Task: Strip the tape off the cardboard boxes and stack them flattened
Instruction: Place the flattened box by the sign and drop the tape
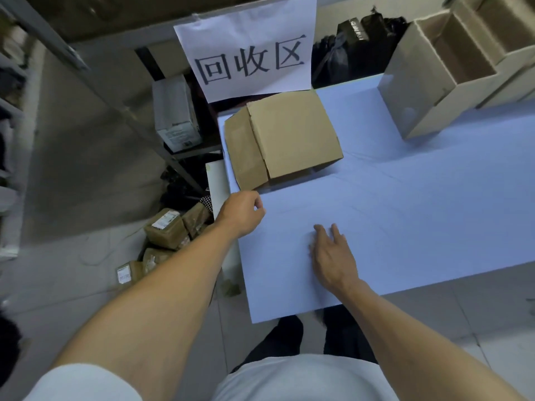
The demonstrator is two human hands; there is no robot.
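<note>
Cardboard box (pixel 286 137) looks flattened already, left hand (pixel 241 211) loosely curled beside it, right hand (pixel 333 256) spread flat on the table (pixel 419 215), so grabbing an open box (pixel 434 70) seems next.

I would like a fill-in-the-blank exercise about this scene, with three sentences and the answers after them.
1. The flattened cardboard box lies on the light ____ table.
2. The right hand rests with its fingers spread ____ on the table.
3. The open cardboard box stands at the table's far ____ end.

Missing words: blue; flat; right
</note>
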